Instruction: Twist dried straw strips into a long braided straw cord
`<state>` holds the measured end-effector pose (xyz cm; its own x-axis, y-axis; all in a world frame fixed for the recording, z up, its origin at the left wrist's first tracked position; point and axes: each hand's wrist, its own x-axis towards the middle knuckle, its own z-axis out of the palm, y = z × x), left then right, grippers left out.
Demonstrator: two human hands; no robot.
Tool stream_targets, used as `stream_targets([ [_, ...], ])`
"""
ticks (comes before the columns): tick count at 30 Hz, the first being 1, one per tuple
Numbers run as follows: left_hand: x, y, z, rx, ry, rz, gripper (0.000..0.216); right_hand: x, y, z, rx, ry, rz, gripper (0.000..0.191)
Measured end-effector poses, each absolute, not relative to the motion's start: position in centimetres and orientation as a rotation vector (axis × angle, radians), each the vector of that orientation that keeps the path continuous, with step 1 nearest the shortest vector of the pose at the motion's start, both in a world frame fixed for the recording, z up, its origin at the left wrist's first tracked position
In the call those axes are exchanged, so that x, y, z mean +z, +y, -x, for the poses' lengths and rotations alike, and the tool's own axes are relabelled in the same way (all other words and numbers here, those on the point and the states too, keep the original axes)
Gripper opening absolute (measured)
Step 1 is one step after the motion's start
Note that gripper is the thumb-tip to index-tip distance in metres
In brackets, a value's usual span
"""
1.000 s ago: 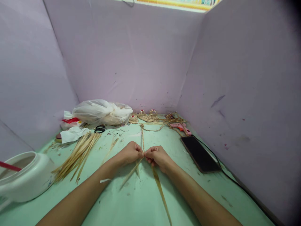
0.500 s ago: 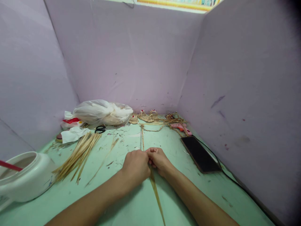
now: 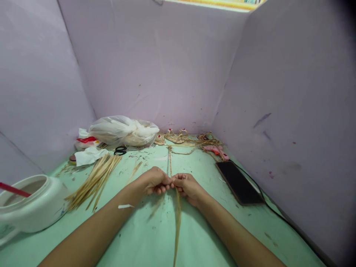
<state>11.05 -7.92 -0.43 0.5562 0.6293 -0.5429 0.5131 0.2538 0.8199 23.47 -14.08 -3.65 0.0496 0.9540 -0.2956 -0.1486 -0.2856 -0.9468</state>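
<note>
A thin braid of dried straw (image 3: 170, 163) runs toward me from the far middle of the table, and its near end disappears between my fingertips. My left hand (image 3: 157, 181) is closed in a pinch on the braid's end, knuckles up. Against it, my right hand (image 3: 187, 186) pinches the same spot with curled fingers. From under the right fingers a long flat straw strand (image 3: 177, 226) hangs toward the near table edge. A second strand (image 3: 157, 206), blurred, trails below my left hand. The exact crossing of the strands is hidden by my fingers.
Left lie a straw bundle (image 3: 96, 181), black-handled scissors (image 3: 120, 150) and a white pot (image 3: 39, 207). A plastic bag (image 3: 125, 130) and small woven pieces (image 3: 175, 137) stand at the back. Right are a pink glue gun (image 3: 217, 151), a phone (image 3: 239, 182) and a black cable (image 3: 280, 217).
My left hand has turned and shifted slightly left, its fingers now showing underneath. The hanging strand has swung left, and a blurred strand has appeared below the left hand.
</note>
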Motion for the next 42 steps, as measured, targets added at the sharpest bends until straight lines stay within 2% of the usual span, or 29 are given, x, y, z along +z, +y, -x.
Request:
stream_targets([
  [5,-1.1,-8.0,-11.3,0.177,1.242,-1.587,0.006,-3.5,-14.0,-23.9,1.381,-1.016,1.387,0.006],
  [12,-1.3,-7.9,-11.0,0.255,1.06,-1.636,0.007,-3.4,-14.1,-23.9,1.319,-1.125,1.432,0.006],
  [19,-2.6,-7.5,-11.2,0.307,1.112,-1.689,0.006,-4.2,-13.9,-24.6,0.887,-1.383,1.686,0.008],
  [21,-3.0,-7.4,-11.2,0.321,1.112,-1.728,0.006,-3.9,-14.1,-24.8,0.927,-1.373,1.749,0.01],
  [26,-2.4,-7.9,-11.4,0.324,1.17,-1.733,0.002,-2.2,-14.9,-24.2,1.291,-1.177,1.703,0.014],
  [28,-1.8,-8.4,-11.5,0.345,1.21,-1.677,0.008,-2.0,-15.0,-23.6,1.34,-1.135,1.671,0.014],
  [30,-1.2,-8.8,-11.5,0.345,1.23,-1.595,0.013,-2.4,-15.1,-22.9,1.291,-1.143,1.691,0.014],
  [35,-1.1,-8.8,-11.2,0.287,1.184,-1.53,0.011,-4.3,-15.1,-21.8,0.904,-1.267,1.78,0.011],
  [39,-1.4,-8.1,-10.9,0.306,1.126,-1.538,0.007,-3.7,-15.0,-22.9,1.004,-1.378,1.731,0.014],
  [42,-1.7,-7.6,-10.7,0.281,1.06,-1.519,0.011,-2.2,-14.8,-24.0,0.912,-1.163,1.703,0.012],
])
